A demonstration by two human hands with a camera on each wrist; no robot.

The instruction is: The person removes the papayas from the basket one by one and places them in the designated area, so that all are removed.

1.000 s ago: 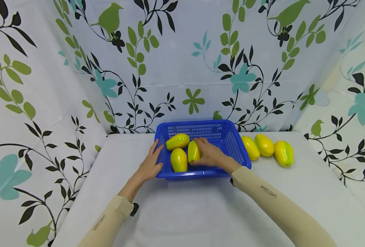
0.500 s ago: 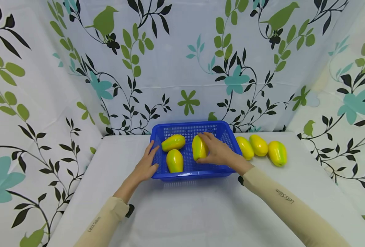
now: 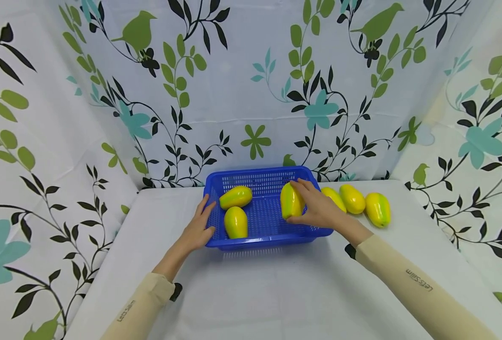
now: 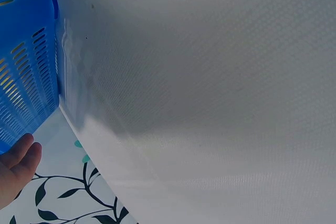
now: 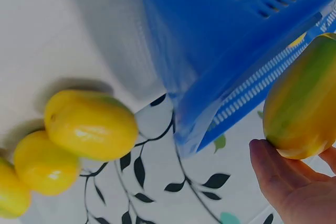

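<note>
A yellow mango with a green stripe (image 3: 290,200) is gripped between the thumb and fingers of my right hand (image 3: 320,208), raised above the right part of a blue perforated basket (image 3: 272,242). The right wrist view shows the held mango (image 5: 302,100) above the basket's rim. My left hand (image 3: 195,229) rests with extended fingers against the basket's left side; in the left wrist view its fingertips (image 4: 32,153) are at the outer wall. Inside the basket's left half lie two more mangoes, one tilted at the back (image 3: 235,197) and one in front (image 3: 236,223).
Outside the basket on the right, three mangoes lie in a row on the white-covered table (image 3: 276,293): one partly hidden behind my right hand (image 3: 334,197), a middle one (image 3: 353,199) and an outer one (image 3: 378,209). Patterned cloth (image 3: 229,85) hangs behind and at both sides.
My right hand has lifted the mango from beside the other two and carried it rightward over the basket. My left hand stays at the basket's left side. The head view has shifted slightly.
</note>
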